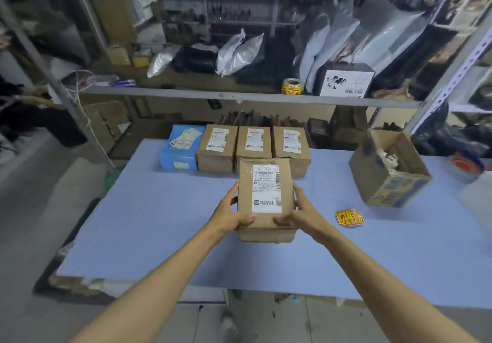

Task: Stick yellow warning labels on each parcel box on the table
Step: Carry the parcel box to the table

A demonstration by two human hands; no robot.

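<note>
A brown parcel box (246,180) with a white shipping label on top sits in the middle of the blue table (149,225). My left hand (230,213) grips its left side and near corner, thumb on top. My right hand (299,210) grips its right side the same way. Three more brown parcel boxes stand in a row behind it: one (217,148), one (254,143) and one (291,144). A small stack of yellow warning labels (349,218) lies on the table to the right of my right hand.
A blue box (181,147) stands left of the row. An open cardboard carton (388,169) sits at the table's right. A tape dispenser (464,167) is at the far right edge. A roll of yellow labels (292,86) rests on the shelf behind.
</note>
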